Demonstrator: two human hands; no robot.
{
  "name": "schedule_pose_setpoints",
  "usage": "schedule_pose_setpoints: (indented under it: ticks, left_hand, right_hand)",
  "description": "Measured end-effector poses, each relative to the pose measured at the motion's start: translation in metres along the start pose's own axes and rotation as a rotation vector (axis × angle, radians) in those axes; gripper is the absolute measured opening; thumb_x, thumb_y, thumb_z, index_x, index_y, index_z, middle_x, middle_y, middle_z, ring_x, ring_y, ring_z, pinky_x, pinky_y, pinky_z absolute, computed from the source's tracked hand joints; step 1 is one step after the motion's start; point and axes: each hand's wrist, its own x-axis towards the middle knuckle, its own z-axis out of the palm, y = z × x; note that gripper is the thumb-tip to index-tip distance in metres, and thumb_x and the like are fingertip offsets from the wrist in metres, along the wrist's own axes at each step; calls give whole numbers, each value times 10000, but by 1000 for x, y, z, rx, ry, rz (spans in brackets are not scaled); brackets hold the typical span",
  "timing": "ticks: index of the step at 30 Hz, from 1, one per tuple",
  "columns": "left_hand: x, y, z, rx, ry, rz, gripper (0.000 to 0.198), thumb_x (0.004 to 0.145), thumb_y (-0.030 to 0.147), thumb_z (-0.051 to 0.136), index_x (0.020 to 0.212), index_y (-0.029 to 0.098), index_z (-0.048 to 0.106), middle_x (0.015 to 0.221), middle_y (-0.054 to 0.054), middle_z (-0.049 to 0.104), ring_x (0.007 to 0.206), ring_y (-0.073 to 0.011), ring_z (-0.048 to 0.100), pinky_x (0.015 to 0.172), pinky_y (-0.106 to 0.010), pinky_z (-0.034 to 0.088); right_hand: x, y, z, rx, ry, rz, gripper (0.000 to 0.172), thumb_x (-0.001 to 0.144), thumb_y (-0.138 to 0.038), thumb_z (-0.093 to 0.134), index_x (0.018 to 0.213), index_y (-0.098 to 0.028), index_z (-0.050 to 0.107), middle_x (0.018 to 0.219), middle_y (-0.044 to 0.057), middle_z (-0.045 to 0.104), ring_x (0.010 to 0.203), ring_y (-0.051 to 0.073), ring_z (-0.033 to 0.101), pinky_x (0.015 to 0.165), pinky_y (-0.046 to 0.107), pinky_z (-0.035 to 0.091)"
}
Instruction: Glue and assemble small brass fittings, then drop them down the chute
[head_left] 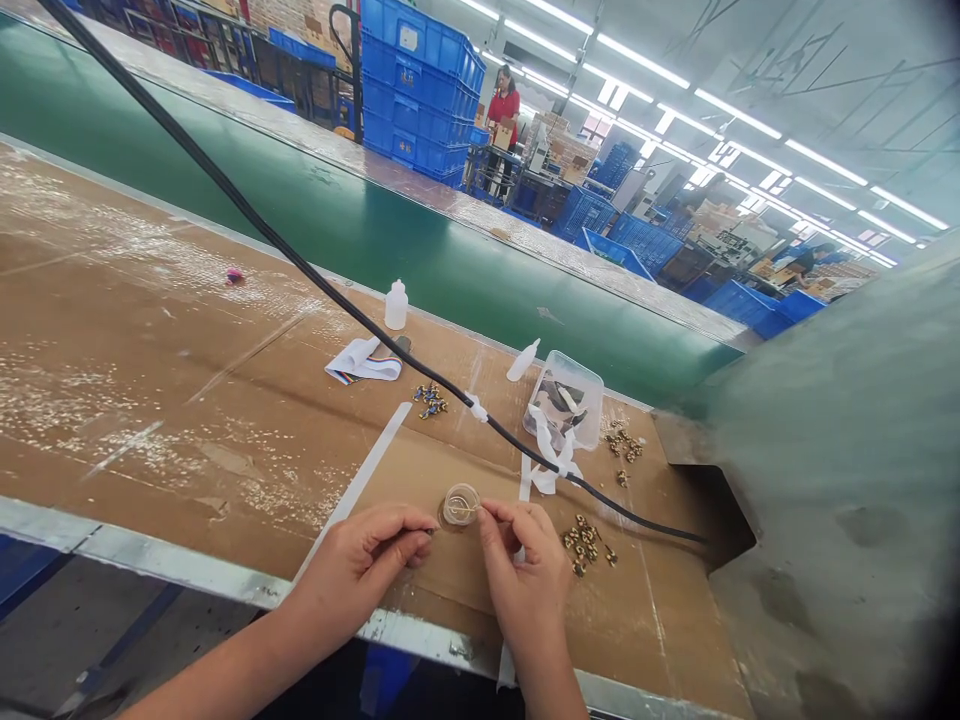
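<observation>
Small clear ring (460, 505) sits between left hand (360, 570) and right hand (525, 570)

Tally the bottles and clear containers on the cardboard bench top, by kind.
Upright bottle: 1
Bottle lying down: 1
Clear box: 1
Small round clear cup: 1
Total: 4
</observation>
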Motion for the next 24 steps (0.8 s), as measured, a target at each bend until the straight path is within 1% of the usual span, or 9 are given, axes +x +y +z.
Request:
schedule_pose_setpoints:
  ticks: [4, 9, 14, 16, 19, 22, 24]
  left_hand:
    - [-2, 1, 0, 11, 33, -49, 226, 898, 304, 497, 1008, 215, 673, 773, -14, 685, 718, -152, 657, 701, -226, 535]
    - [-3, 3, 1, -19, 48, -88, 226, 867, 326, 540, 984, 201, 687, 778, -24, 701, 728, -174, 670, 709, -252, 550]
    - [-3, 2, 3, -94, 41, -155, 221, 856, 349, 559, 942, 177, 668, 751, -30, 700, 715, -185, 674, 705, -273, 566]
    - [-4, -1, 3, -99, 35, -156, 210, 859, 347, 562, 940, 180, 660, 767, -29, 701, 723, -182, 676, 712, -272, 569]
    - [-5, -4, 4, -84, 27, -140, 195, 866, 338, 557, 938, 187, 658, 786, -29, 703, 734, -180, 678, 720, -269, 572]
    - [-5, -6, 4, -63, 24, -115, 189, 870, 331, 550, 934, 189, 659, 798, -33, 701, 744, -181, 678, 728, -270, 574]
    - [-5, -6, 4, -62, 27, -104, 186, 870, 328, 551, 931, 190, 658, 801, -33, 699, 741, -180, 678, 727, -271, 576]
  right_hand:
    - [1, -1, 0, -1, -15, 13, 158, 898, -261, 558, 883, -206, 705, 830, 38, 655, 691, 146, 577, 610, 237, 463]
    - [1, 2, 0, -41, -22, 16, 150, 896, -278, 569, 890, -200, 698, 843, 38, 653, 681, 145, 581, 609, 243, 456]
    - [1, 1, -3, -110, -39, -29, 167, 921, -276, 537, 859, -194, 669, 833, 32, 639, 744, 156, 579, 661, 258, 435]
    - [2, -1, -3, -152, -36, -68, 173, 929, -269, 523, 844, -189, 650, 829, 33, 633, 778, 171, 566, 692, 278, 417]
    - [3, -3, -3, -183, -63, -117, 182, 936, -261, 507, 822, -188, 628, 821, 33, 625, 787, 182, 544, 705, 295, 391]
    - [4, -2, -4, -176, -89, -102, 193, 942, -265, 493, 809, -186, 609, 814, 32, 616, 782, 183, 536, 699, 296, 380]
    - [4, -1, -7, -161, -74, -67, 203, 946, -276, 486, 800, -186, 595, 797, 27, 606, 771, 180, 533, 688, 291, 378]
